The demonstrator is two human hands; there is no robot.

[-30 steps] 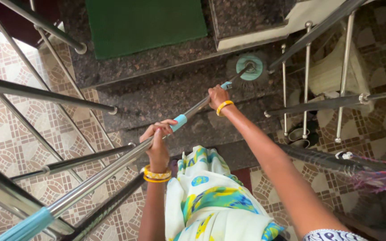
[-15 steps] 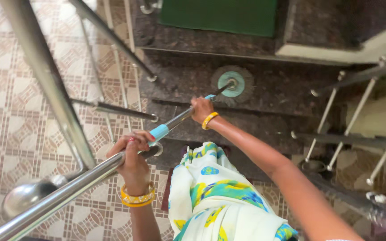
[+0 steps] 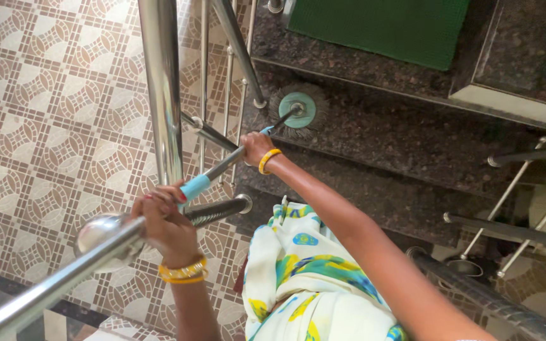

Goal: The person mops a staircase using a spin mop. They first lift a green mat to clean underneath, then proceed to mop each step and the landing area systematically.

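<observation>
Head view, looking steeply down a staircase.

Packages, labels, signs: the only flat marked-off shape is a green mat [image 3: 380,28], rectangular, lying on the dark speckled stone landing at the top of the frame. No printed surface can be made out.

Thing in hand: a long-handled brush. Metal pole [image 3: 222,165], silver, with a light blue sleeve near its upper end and a short blue collar lower down. Pole runs diagonally from lower left to upper right. Brush head [image 3: 297,110] is round, teal disc in the middle, grey bristles fanned out all around. It rests on a dark granite step [image 3: 399,136], just beside the foot of a railing post [image 3: 238,53].

Left hand [image 3: 164,221]: fingers wrapped tight around the pole at the blue sleeve, knuckles up, red-painted nails showing. Yellow bangles [image 3: 183,273] at the wrist. The hand sits close against the shiny steel handrail [image 3: 52,284], whose rounded end cap lies just to its left.

Right hand [image 3: 255,148]: arm stretched forward and down, fist clenched on the pole lower along its length, near the blue collar. One yellow bangle [image 3: 268,160] on the wrist.

Surroundings: patterned tile floor [image 3: 52,107] in brown and cream to the left; a cream garment [image 3: 298,278] with yellow, green and blue print at bottom centre; more steel railings [image 3: 513,189] on the right.
</observation>
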